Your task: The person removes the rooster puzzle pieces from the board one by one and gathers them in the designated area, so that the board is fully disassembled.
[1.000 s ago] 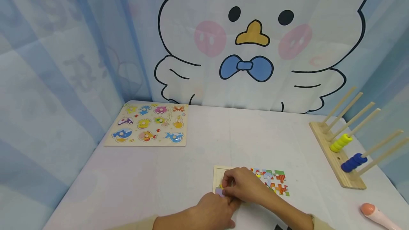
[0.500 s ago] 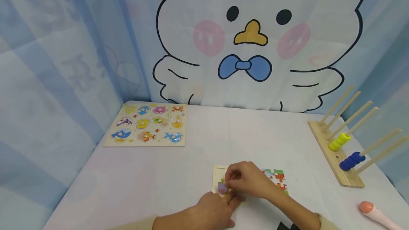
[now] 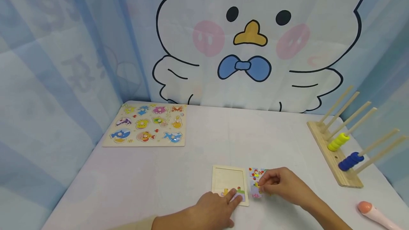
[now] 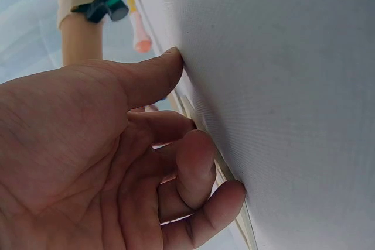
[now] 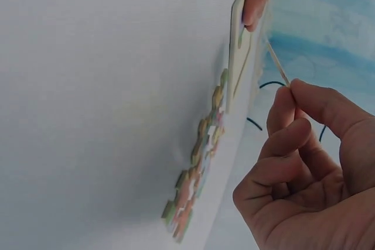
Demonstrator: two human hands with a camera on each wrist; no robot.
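Observation:
My left hand (image 3: 212, 208) lies at the front of a small square wooden puzzle tray (image 3: 226, 178), fingertips pressing on a few jigsaw pieces along its lower edge. In the left wrist view, the thumb touches the white table and the other fingers bend against the tray's edge. To the right of the tray, my right hand (image 3: 287, 187) pinches a thin jigsaw piece between thumb and index finger. The right wrist view shows that jigsaw piece (image 5: 278, 62) edge-on, raised off the table. Beneath this hand lie loose colourful jigsaw pieces (image 3: 255, 173), partly hidden by it.
At the back left lies a wooden peg puzzle board (image 3: 147, 123) with animal shapes. A wooden bead rack (image 3: 335, 162) with yellow and blue beads stands on the right. Near the right front is a pink wand-like item (image 3: 374, 210) with an orange tip.
My right hand has moved from over the tray to the right, above the loose pieces, still pinching a piece. More of the tray now shows. My left hand has stayed in place.

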